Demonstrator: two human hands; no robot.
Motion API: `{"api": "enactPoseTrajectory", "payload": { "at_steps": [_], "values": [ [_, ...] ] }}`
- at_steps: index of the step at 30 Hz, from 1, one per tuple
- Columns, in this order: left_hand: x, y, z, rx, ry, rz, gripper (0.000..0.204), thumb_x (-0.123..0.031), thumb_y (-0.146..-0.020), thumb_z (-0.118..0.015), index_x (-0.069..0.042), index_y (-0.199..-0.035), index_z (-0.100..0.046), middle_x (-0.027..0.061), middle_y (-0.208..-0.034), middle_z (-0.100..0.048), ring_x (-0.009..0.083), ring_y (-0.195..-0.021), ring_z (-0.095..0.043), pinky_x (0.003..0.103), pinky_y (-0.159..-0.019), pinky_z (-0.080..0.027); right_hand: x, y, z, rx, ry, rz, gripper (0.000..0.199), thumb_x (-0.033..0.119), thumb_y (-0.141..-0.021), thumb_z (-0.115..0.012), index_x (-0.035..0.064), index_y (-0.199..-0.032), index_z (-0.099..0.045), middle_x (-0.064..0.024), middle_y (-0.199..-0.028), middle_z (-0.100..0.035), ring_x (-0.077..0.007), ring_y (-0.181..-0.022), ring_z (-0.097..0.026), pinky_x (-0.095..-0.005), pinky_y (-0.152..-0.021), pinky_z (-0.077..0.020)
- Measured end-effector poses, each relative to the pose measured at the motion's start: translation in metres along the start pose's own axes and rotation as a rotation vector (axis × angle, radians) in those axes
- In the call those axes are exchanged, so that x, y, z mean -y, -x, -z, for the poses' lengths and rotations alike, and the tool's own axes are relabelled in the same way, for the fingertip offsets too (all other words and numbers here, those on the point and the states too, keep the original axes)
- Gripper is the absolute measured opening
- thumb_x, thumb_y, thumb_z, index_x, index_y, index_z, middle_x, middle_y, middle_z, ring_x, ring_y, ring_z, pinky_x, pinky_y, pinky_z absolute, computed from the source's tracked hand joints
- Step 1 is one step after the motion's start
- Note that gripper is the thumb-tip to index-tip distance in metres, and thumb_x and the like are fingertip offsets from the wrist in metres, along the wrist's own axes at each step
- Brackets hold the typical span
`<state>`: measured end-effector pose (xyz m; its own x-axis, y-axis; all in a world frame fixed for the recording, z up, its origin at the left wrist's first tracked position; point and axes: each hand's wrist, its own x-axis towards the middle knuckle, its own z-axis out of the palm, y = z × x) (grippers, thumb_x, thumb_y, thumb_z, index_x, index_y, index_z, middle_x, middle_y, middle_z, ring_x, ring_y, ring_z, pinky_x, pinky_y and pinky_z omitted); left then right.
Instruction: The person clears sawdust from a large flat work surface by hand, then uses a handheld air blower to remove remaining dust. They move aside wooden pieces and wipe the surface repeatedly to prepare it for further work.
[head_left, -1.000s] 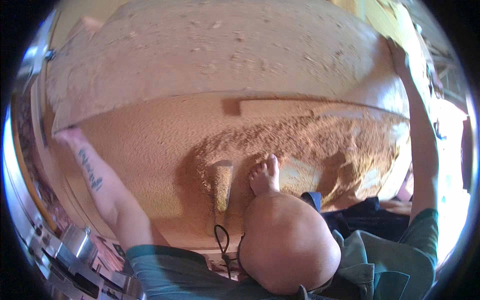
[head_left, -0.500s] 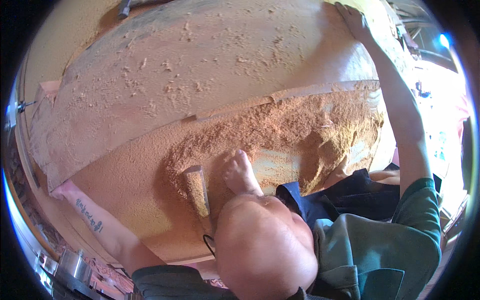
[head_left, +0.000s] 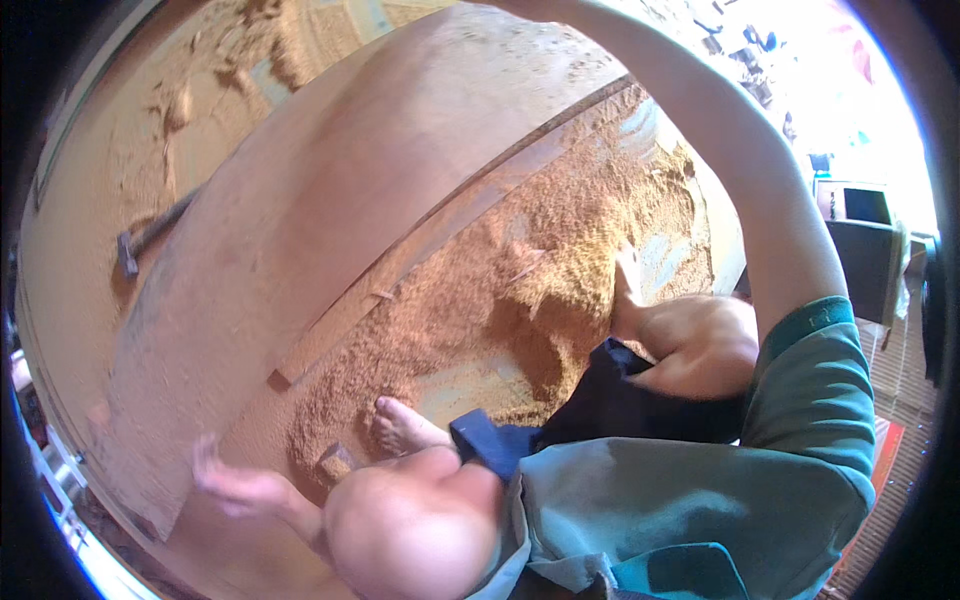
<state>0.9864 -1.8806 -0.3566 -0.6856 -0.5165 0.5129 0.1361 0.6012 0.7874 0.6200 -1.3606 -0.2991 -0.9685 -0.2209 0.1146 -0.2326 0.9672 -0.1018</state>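
A large flat wooden board [head_left: 400, 190] lies tilted in front of me, its long near edge running above heaped sawdust. My left hand [head_left: 238, 482], blurred by motion, is over the board's lower left part with its fingers apart and nothing in them. The right arm stretches over the board's far right end; only a sliver of my right hand [head_left: 515, 6] shows at the top edge, its fingers cut off. Beside my left knee, the end of a wooden block-like tool [head_left: 337, 461] shows, the rest hidden behind the knee.
Sawdust and shavings [head_left: 560, 220] are piled between the board and my bare feet. A hammer [head_left: 150, 238] lies beyond the board's left side on a dusty surface [head_left: 85, 215]. At the right stands a dark box-like object [head_left: 862, 262].
My left hand has come off the board's left corner. My right arm has swept leftward across the far end. The loose shavings on the board are largely gone, and the view has turned.
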Motion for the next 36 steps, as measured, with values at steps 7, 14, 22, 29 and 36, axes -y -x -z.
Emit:
{"api": "enactPoseTrajectory", "payload": {
  "at_steps": [7,14,22,29,36],
  "values": [
    [-0.130,-0.085,-0.287,0.826,-0.252,-0.271,0.054,-0.041,-0.093,-0.056,0.004,-0.123,-0.055,0.0190,-0.127,-0.054,0.0291,-0.120,-0.051,0.038,-0.102,-0.038,-0.207,0.022,0.010,-0.140,0.091,-0.048,0.075,0.064,-0.083,-0.056,0.0026,-0.125,-0.055,-0.0207,-0.127,-0.055,-0.0363,-0.125,-0.045,-0.0465,-0.106,-0.0345],
    [-0.143,-0.076,-0.373,0.809,-0.534,0.039,0.071,-0.065,-0.090,-0.044,-0.003,-0.122,-0.060,0.0202,-0.116,-0.063,0.0325,-0.112,-0.058,0.037,-0.094,-0.044,-0.238,0.021,0.004,-0.512,-0.281,0.049,0.051,0.042,-0.086,-0.066,0.0014,-0.116,-0.060,-0.0224,-0.115,-0.061,-0.0378,-0.111,-0.055,-0.0461,-0.094,-0.0445],
    [-0.139,-0.064,-0.362,0.592,-0.612,-0.146,0.043,-0.033,-0.096,-0.055,0.003,-0.118,-0.060,0.0174,-0.117,-0.063,0.0281,-0.109,-0.060,0.034,-0.093,-0.045,-0.193,0.272,-0.025,-0.303,-0.547,0.392,0.037,0.022,-0.074,-0.076,0.0024,-0.103,-0.062,-0.0144,-0.105,-0.063,-0.0254,-0.094,-0.061,-0.0357,-0.078,-0.0539],
    [-0.301,0.025,-0.413,0.790,0.174,-0.073,0.041,-0.031,-0.094,-0.057,0.003,-0.117,-0.060,0.0111,-0.113,-0.063,0.0147,-0.090,-0.060,0.028,-0.077,-0.048,-0.302,0.313,-0.055,-0.293,-0.341,-0.390,0.038,0.022,-0.084,-0.069,-0.0007,-0.113,-0.056,-0.0201,-0.111,-0.059,-0.0371,-0.107,-0.055,-0.0420,-0.092,-0.0452],
    [-0.417,0.035,-0.448,1.349,-0.100,-0.858,0.054,-0.040,-0.082,-0.068,-0.002,-0.120,-0.059,0.0211,-0.129,-0.051,0.0317,-0.111,-0.056,0.046,-0.094,-0.043,-0.267,0.429,-0.021,0.006,-0.334,-0.750,0.049,0.031,-0.086,-0.066,-0.0032,-0.118,-0.053,-0.0241,-0.120,-0.055,-0.0397,-0.115,-0.049,-0.0459,-0.098,-0.0410]
  ]
}}
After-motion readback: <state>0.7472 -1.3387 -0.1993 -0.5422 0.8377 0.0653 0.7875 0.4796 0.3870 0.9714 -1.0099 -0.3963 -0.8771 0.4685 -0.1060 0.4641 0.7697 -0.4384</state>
